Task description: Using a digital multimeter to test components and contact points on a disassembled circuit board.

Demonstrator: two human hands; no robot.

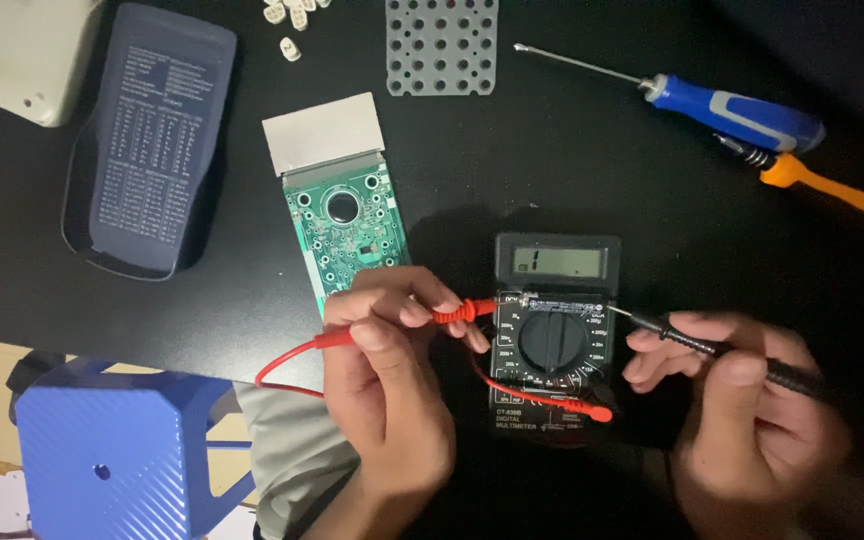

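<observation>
The scene was dim, lit from above, and the black matte bench (592, 150) swallowed most shadows. The right hand (752, 410) was motion-blurred; the rectangular silver metal plate (322, 133) showed mild glare.

On the black table (572, 150): a blue-handled screwdriver (722, 108) beside an orange-handled tool (832, 192), a grey perforated keypad mat (442, 45), a dark calculator cover (147, 140), loose white keys (290, 15). A blue stool (117, 450) stands below.
</observation>
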